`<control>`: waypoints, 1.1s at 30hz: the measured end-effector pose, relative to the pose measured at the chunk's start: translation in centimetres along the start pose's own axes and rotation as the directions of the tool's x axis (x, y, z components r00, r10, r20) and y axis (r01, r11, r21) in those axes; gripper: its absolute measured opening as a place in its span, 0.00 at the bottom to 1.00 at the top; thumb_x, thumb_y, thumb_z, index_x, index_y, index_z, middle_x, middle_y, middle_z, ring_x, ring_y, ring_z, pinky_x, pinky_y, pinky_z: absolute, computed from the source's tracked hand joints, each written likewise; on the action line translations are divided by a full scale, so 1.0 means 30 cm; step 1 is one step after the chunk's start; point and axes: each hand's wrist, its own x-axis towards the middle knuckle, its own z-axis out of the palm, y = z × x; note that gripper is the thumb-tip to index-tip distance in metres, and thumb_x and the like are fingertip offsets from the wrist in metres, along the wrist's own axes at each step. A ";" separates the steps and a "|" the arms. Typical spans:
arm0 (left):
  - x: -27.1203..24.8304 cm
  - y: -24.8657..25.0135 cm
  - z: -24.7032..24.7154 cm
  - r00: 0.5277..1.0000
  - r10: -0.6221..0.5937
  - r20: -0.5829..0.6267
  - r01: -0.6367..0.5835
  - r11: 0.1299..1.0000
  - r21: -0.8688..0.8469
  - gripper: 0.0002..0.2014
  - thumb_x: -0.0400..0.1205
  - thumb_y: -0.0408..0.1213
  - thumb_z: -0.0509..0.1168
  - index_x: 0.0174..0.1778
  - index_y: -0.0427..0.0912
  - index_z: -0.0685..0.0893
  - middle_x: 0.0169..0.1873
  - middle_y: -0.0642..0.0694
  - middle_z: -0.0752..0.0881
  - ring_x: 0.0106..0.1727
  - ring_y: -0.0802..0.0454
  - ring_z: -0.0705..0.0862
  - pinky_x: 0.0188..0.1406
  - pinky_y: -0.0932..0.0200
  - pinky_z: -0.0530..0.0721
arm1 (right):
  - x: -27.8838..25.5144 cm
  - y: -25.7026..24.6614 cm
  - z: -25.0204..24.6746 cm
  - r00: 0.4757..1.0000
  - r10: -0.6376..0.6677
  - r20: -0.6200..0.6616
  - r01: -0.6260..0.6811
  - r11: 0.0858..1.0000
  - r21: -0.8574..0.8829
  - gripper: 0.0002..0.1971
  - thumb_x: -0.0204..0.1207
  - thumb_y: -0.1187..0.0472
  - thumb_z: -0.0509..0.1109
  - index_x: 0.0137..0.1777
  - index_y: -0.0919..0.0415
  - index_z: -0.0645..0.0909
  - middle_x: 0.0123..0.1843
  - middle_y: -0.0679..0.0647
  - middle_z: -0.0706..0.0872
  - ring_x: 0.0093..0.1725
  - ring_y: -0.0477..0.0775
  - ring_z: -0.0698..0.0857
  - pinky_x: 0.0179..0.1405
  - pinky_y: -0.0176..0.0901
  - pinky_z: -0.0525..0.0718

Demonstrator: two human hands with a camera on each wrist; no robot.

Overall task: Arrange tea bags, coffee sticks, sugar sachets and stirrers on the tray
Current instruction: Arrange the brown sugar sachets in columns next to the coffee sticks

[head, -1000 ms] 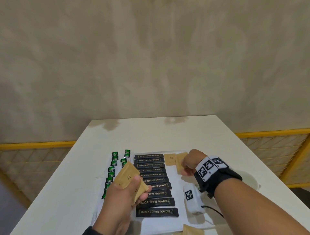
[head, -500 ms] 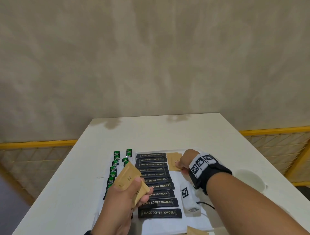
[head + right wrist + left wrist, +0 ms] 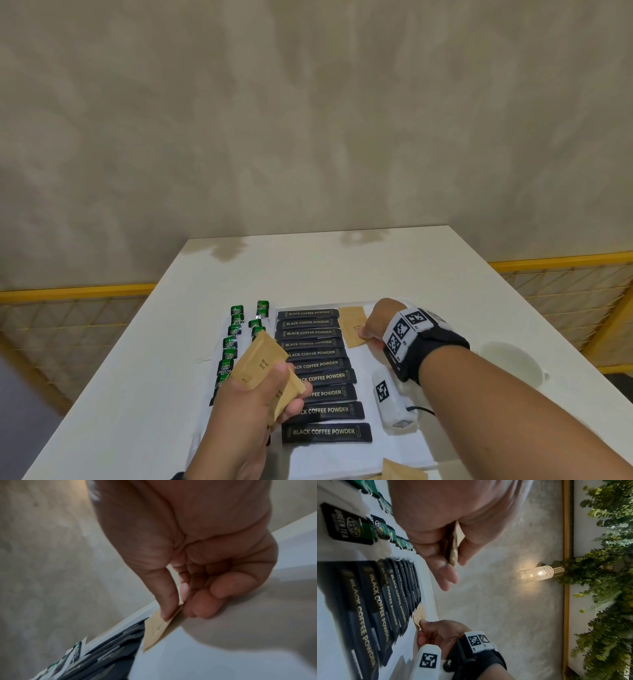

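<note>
A white tray (image 3: 346, 455) lies on the table. On it is a column of black coffee sticks (image 3: 318, 377) (image 3: 373, 601), with green tea bags (image 3: 233, 342) (image 3: 351, 524) in rows to their left. My left hand (image 3: 291, 380) (image 3: 453, 563) hovers over the near left of the tray and grips a small stack of brown sugar sachets (image 3: 260, 363) (image 3: 453, 545). My right hand (image 3: 364, 332) (image 3: 173, 609) pinches the edge of one sugar sachet (image 3: 354, 327) (image 3: 157, 628) (image 3: 419, 614). That sachet lies on the tray just right of the far coffee sticks. No stirrers are in view.
A white cup (image 3: 510, 363) stands on the table to the right of my right forearm. One more brown sachet (image 3: 400, 471) lies at the tray's near edge. The far half of the white table (image 3: 342, 270) ends at a beige wall.
My right hand has slid left with its sachet, bringing it close beside the far coffee sticks. The left hand has kept its stack in about the same place.
</note>
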 end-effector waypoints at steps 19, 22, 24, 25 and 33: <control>-0.003 0.002 0.008 0.996 -0.065 0.065 0.068 0.996 -0.054 0.10 0.83 0.32 0.65 0.55 0.29 0.81 0.37 0.27 0.90 0.44 0.32 0.87 0.24 0.59 0.87 | -0.024 0.051 0.036 0.990 -0.124 -0.060 0.137 0.918 0.371 0.12 0.69 0.58 0.73 0.33 0.50 0.71 0.50 0.56 0.80 0.54 0.59 0.84 0.62 0.54 0.84; -0.015 0.027 0.022 0.987 -0.118 0.105 0.139 0.964 -0.226 0.06 0.84 0.27 0.58 0.51 0.32 0.79 0.44 0.27 0.88 0.46 0.25 0.88 0.29 0.49 0.90 | -0.076 0.022 -0.003 0.977 -0.192 -0.092 0.208 0.951 0.229 0.12 0.73 0.56 0.70 0.31 0.52 0.72 0.45 0.55 0.82 0.43 0.57 0.82 0.49 0.46 0.86; -0.015 0.035 0.031 0.982 -0.147 0.119 0.178 0.929 -0.325 0.07 0.85 0.27 0.55 0.53 0.33 0.78 0.50 0.25 0.86 0.48 0.22 0.86 0.31 0.42 0.90 | -0.137 -0.009 -0.040 0.955 -0.297 -0.025 0.296 0.936 0.192 0.12 0.78 0.56 0.66 0.35 0.60 0.78 0.39 0.54 0.86 0.33 0.51 0.82 0.36 0.39 0.81; -0.012 0.035 0.035 0.981 -0.149 0.122 0.182 0.924 -0.335 0.08 0.86 0.26 0.54 0.56 0.32 0.77 0.52 0.24 0.85 0.49 0.21 0.86 0.30 0.41 0.90 | -0.169 -0.024 -0.054 0.934 -0.354 0.044 0.331 0.906 0.263 0.12 0.81 0.54 0.65 0.41 0.63 0.80 0.37 0.54 0.87 0.31 0.50 0.82 0.34 0.38 0.80; 0.022 -0.004 0.057 1.000 -0.014 0.025 0.020 0.971 -0.240 0.10 0.84 0.26 0.60 0.57 0.38 0.83 0.45 0.35 0.92 0.41 0.43 0.91 0.37 0.50 0.90 | -0.310 -0.027 -0.059 0.709 -0.611 0.352 0.329 0.728 0.601 0.08 0.74 0.62 0.77 0.42 0.59 0.79 0.37 0.57 0.88 0.33 0.50 0.86 0.34 0.36 0.84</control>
